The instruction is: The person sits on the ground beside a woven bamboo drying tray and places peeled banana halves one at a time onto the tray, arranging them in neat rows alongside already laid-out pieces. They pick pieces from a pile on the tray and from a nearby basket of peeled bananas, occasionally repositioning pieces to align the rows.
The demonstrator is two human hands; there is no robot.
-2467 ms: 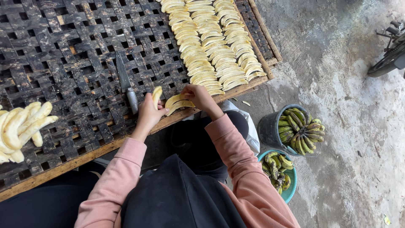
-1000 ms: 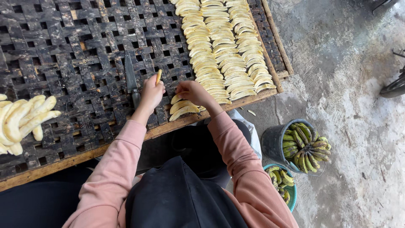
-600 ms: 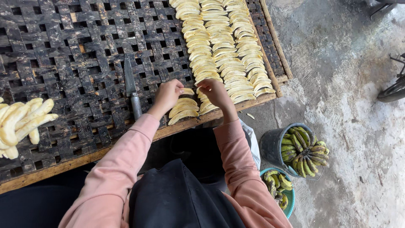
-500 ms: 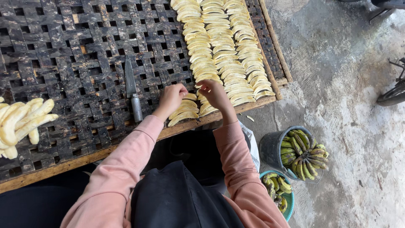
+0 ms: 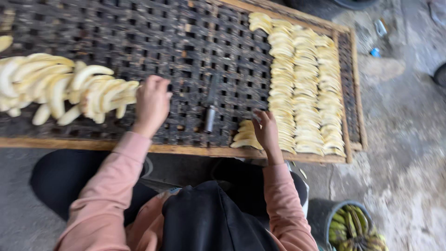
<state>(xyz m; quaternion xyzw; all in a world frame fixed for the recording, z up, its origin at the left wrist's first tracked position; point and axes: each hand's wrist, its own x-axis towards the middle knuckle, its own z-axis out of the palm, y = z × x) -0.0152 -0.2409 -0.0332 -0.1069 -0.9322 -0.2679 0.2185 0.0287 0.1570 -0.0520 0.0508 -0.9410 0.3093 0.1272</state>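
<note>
My left hand (image 5: 151, 103) reaches left across the dark woven rack (image 5: 176, 51) and touches the right end of a pile of peeled bananas (image 5: 60, 88). The frame is blurred, so I cannot tell if the fingers grip one. My right hand (image 5: 266, 130) rests with spread fingers on a short row of banana slices (image 5: 245, 135) near the rack's front edge. A knife (image 5: 211, 111) with a metal handle lies on the rack between my hands. Long rows of banana slices (image 5: 302, 88) cover the rack's right part.
The rack has a wooden frame (image 5: 186, 149) along its front edge. A dark bucket of unpeeled green bananas (image 5: 350, 227) stands on the concrete floor at lower right. My knees and dark apron are below the rack.
My left hand has left the slices and moved far left to the peeled banana pile. The view has swung left. My right hand stays on the short row of slices.
</note>
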